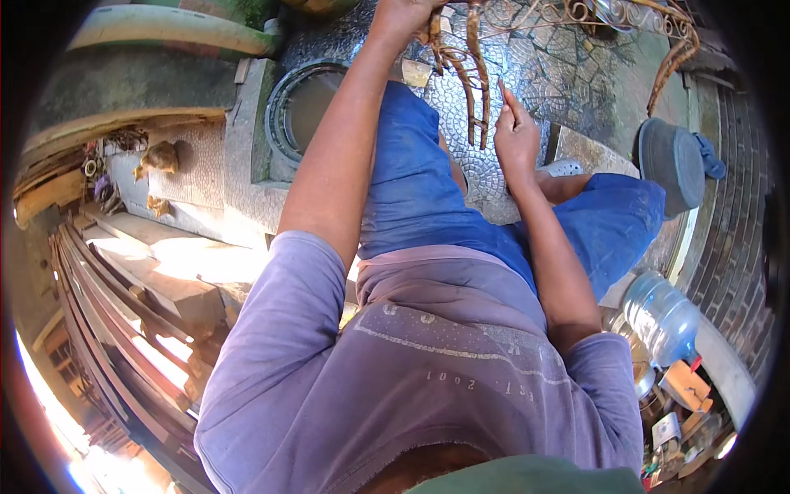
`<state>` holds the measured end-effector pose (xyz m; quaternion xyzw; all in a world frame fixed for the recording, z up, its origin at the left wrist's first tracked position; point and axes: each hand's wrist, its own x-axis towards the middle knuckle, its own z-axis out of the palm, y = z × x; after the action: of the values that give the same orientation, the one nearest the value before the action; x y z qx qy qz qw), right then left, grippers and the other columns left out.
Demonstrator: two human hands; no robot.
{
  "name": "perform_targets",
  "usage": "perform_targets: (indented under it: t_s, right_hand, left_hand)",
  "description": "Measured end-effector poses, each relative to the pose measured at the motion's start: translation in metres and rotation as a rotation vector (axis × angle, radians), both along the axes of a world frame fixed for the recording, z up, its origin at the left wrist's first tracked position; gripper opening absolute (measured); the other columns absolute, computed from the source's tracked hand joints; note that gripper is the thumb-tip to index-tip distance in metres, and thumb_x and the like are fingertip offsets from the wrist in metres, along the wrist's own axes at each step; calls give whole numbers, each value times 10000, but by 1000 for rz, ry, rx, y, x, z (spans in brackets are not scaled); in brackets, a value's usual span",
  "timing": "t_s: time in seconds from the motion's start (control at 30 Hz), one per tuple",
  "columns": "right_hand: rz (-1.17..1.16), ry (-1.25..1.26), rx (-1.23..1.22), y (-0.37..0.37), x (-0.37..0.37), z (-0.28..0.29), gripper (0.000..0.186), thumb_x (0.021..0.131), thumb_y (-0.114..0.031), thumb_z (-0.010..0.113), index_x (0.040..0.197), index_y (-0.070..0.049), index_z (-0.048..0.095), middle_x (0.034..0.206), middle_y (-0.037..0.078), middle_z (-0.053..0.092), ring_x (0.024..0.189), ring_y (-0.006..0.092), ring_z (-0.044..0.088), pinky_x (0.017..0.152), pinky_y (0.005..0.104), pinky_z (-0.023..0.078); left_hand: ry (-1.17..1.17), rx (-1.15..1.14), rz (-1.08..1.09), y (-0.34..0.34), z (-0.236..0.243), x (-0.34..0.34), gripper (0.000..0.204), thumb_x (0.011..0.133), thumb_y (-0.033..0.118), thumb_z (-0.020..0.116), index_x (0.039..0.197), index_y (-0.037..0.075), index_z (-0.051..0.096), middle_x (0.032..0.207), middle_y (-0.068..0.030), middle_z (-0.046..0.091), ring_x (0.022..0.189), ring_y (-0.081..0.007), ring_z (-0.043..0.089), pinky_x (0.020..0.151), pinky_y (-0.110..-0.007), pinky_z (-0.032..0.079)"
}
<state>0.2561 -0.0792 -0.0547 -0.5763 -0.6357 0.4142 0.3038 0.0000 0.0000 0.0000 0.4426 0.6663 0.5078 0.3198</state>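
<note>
At the top edge, my left hand [405, 15] is closed on a rusty metal frame [473, 70], whose thin bent bars hang down over the wet floor. The picture's edge cuts off part of this hand. My right hand [517, 142] is beside the bars, a little to their right, with the index finger pointing up and the other fingers curled. A thin tip shows beyond that finger, but what it belongs to is too small to tell. Farther right, rusty scrollwork [613, 12] runs along the top to a curved leg [676, 62].
A round tub [278, 123] of murky water stands left of my knee. On the right are a grey bucket [668, 169] and a clear water jug [658, 313]. Long wooden planks [123, 321] lie at left, below two chickens [160, 158]. Stone mosaic floor [568, 74] lies ahead.
</note>
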Motion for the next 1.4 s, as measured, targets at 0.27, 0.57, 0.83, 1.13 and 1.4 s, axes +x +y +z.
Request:
perform_targets:
  t_s: [0.27, 0.57, 0.83, 1.13, 1.4]
  right_hand:
    - [129, -61, 344, 3, -85, 63, 364, 971, -156, 543, 1302, -37, 636, 961, 225, 719, 862, 391, 700, 751, 452, 542]
    - [169, -273, 465, -4, -103, 37, 423, 970, -166, 562, 1356, 7, 566, 827, 254, 689, 718, 431, 675, 650, 531, 512]
    - [257, -305, 611, -10, -91, 29, 449, 959, -117, 579, 1398, -29, 553, 937, 208, 711, 773, 390, 684, 667, 486, 525]
    - [148, -16, 328, 4, -93, 37, 392, 982, -138, 543, 1361, -65, 616, 774, 202, 693, 630, 223, 660, 605, 377, 504]
    - [43, 77, 308, 26, -108, 53, 370, 979, -167, 530, 1300, -19, 640, 1026, 277, 694, 930, 424, 690, 796, 447, 532]
  left_hand:
    - [114, 74, -93, -5, -4, -6, 207, 911, 185, 703, 1087, 102, 773, 840, -33, 736, 741, -127, 656, 669, -307, 525]
    - [97, 175, 8, -13, -8, 13, 206, 880, 165, 695, 1047, 64, 760, 915, -117, 754, 818, -186, 687, 748, -330, 528]
    - [96, 58, 34, -7, -3, 10, 239, 862, 203, 725, 1026, 31, 744, 886, -124, 743, 832, -187, 698, 738, -340, 531]
    - [86, 151, -85, -7, -25, -1, 509, 829, 307, 820, 1214, 1, 688, 862, -93, 738, 736, -106, 680, 709, -252, 554]
    - [95, 38, -105, -16, 0, 12, 428, 851, 292, 795, 1157, 3, 713, 754, -41, 712, 628, -81, 646, 574, -262, 517]
